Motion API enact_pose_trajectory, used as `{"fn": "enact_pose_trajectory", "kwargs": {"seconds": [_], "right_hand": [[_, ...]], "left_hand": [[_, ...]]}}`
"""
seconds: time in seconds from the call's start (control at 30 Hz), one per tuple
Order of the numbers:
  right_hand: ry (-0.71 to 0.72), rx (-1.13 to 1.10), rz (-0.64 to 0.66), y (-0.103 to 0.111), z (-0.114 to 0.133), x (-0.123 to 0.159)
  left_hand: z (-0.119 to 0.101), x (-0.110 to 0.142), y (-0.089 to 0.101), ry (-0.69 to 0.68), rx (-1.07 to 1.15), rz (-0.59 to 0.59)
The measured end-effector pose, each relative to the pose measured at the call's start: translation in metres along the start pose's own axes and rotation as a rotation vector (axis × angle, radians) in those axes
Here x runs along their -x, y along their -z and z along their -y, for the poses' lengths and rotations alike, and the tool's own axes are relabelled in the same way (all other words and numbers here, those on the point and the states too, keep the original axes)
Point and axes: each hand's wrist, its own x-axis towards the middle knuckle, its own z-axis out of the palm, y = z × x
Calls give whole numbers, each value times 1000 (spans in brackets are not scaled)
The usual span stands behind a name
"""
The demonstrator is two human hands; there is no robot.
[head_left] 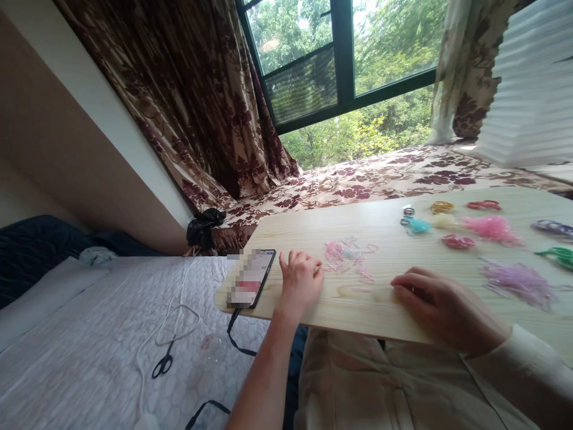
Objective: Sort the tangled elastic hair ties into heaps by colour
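My left hand (302,279) rests on a light wooden board (340,313), between a phone (253,279) and a loose pile of pink and pale elastic bands (347,254). Its fingers are bent and a little apart, with nothing seen in them. To the right of that pile, my right hand (432,298) lies on the board near the front edge. Its fingers curl loosely, leaving a gap at the thumb, and no object shows there. Beyond it is a heap of lilac bands (519,280). The undersides of both hands are hidden.
Bundles of pink bands (492,228), turquoise bands (418,225), yellow-brown bands (441,207) and green bands (561,257) lie toward the board's right. On the quilted bed (102,316) at left are black scissors (162,365) and a white cable (143,346). A window (344,54) stands behind.
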Motion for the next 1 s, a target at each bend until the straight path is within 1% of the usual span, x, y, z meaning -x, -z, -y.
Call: {"fn": "enact_pose_trajectory", "kwargs": {"seconds": [0.17, 0.3, 0.4, 0.5, 0.7, 0.87, 1.0], "right_hand": [[-17, 7, 21, 6, 8, -4], [-37, 11, 53, 13, 17, -7], [-38, 21, 56, 14, 21, -7], [-41, 34, 70, 15, 22, -6], [-66, 44, 103, 15, 23, -6], [-37, 43, 73, 15, 22, -5], [-32, 4, 79, 15, 23, -6]], "left_hand": [[-7, 0, 5, -7, 5, 43], [-24, 10, 11, -64, 69, 59], [-38, 16, 11, -137, 132, 112], [-47, 16, 11, -160, 140, 162], [-51, 9, 10, -179, 102, 204], [-53, 9, 10, -199, 109, 207], [-57, 12, 7, -235, 137, 190]]}}
